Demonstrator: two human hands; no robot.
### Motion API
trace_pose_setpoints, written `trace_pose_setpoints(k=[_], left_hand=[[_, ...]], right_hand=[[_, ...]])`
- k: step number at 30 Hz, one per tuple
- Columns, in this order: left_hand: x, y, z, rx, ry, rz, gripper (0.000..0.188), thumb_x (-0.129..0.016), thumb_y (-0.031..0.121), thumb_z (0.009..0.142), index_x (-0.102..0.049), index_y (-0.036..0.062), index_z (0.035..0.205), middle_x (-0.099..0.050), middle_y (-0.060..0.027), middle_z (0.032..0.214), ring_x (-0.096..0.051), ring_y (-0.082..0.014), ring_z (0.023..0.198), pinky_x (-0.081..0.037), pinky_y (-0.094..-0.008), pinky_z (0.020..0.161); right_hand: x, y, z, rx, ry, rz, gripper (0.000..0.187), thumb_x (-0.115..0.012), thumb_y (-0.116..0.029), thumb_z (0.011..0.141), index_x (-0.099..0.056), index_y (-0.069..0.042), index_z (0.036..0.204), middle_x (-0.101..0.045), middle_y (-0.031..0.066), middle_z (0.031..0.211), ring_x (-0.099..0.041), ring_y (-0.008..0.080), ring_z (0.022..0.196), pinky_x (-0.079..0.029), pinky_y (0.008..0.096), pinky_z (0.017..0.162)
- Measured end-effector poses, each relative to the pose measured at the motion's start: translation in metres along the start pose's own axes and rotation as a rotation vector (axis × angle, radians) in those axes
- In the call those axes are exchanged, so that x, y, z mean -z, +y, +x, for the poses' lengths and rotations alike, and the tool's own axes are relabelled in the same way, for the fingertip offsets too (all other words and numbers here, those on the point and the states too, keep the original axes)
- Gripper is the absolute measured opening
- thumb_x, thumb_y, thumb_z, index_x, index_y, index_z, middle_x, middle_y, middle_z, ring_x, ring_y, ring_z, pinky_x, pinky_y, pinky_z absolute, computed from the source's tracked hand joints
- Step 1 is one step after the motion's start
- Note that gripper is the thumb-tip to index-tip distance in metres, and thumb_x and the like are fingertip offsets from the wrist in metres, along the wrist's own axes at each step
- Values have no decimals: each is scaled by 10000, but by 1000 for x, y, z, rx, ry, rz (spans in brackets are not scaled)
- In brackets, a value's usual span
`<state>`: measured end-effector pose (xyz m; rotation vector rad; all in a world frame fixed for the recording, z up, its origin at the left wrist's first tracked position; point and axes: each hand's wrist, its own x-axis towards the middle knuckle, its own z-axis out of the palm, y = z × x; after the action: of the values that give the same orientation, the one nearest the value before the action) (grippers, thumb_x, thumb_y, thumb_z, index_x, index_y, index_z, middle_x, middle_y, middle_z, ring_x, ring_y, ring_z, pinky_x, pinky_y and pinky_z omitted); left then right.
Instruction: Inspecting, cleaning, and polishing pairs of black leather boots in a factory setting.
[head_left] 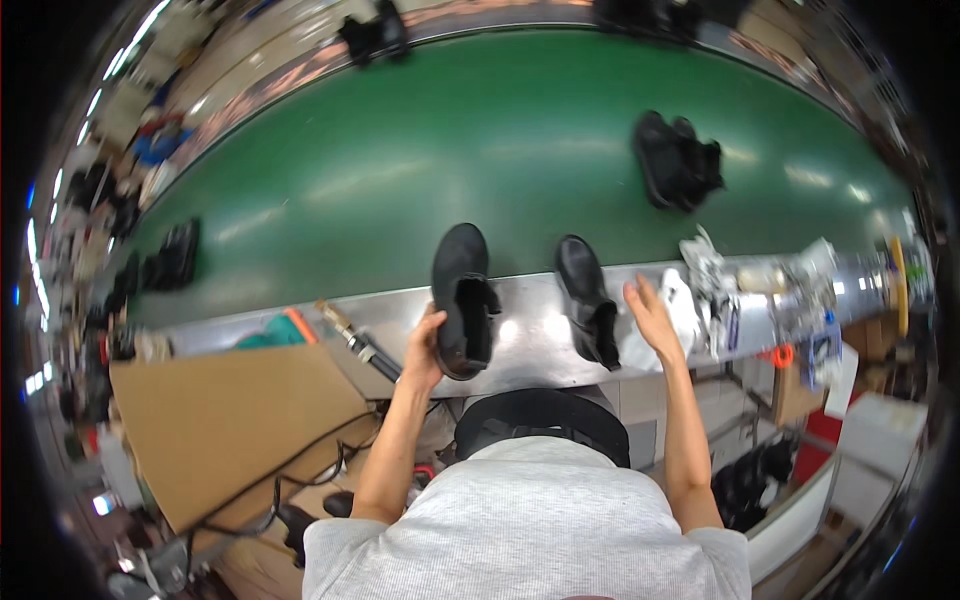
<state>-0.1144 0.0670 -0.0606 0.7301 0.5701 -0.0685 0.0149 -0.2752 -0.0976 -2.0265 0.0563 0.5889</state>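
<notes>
My left hand point(424, 355) grips the heel side of a black ankle boot point(462, 265), held upright with its opening toward me and its toe pointing away. A second black boot point(580, 275) stands to the right, over the metal ledge point(520, 345), its toe reaching onto the green belt point(400, 190). Nothing is in my right hand point(652, 318), which is just right of that boot with its fingers stretched out and apart from it. The soles of both boots are hidden.
A pair of black boots point(677, 162) lies farther up the belt, and more dark shoes point(172, 258) sit at its left end. Crumpled white wrapping point(705, 260) lies on the ledge at right. A handled tool point(355, 340) and a cardboard sheet point(230, 420) are at left.
</notes>
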Motion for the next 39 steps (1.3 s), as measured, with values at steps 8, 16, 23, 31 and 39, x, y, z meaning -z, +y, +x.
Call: trace_pose_setpoints(k=[8,16,23,31,39], left_hand=[[86,-63,-9,-13,247,-215,433,-548,362,883,-519,29,1157,-587,-80,1085,-583,-169,950,-466,-320,849],[145,-62,-21,-75,672,78,534,-477,427,914,-465,42,1284,-553,-136,1185,-504,-221,1078,-368,-347,934],[-60,33,-53,-365,258,872,389,-480,242,941,-490,-28,1220,-551,-128,1154,-489,-193,1120,-353,-320,978],[-14,-128,47,-69,599,561,577,-515,422,883,-416,52,1315,-523,-56,1201,-493,-175,1096,-346,-349,894],[-28,-93,63,80,493,425,686,-412,560,898,-377,42,1346,-474,-131,1302,-438,-236,1210,-307,-411,1006]], right_hand=[[-108,-56,6,-260,-500,170,843,-509,-646,768,-157,-267,1434,-413,102,1345,-528,328,1078,-454,485,805],[-147,-85,38,26,-889,-247,923,-590,-616,761,-343,45,1355,-267,267,1427,-325,366,1303,-400,428,977],[115,-105,147,156,492,-996,645,-818,-284,577,-555,-141,1148,-379,206,1295,-279,385,1273,-331,593,942],[119,-61,183,671,256,-647,277,-764,-119,630,-650,31,832,-557,110,923,-532,312,901,-448,383,786],[-13,-83,-25,698,-143,-410,195,-723,-90,653,-629,-30,813,-497,131,910,-491,318,861,-448,393,762]])
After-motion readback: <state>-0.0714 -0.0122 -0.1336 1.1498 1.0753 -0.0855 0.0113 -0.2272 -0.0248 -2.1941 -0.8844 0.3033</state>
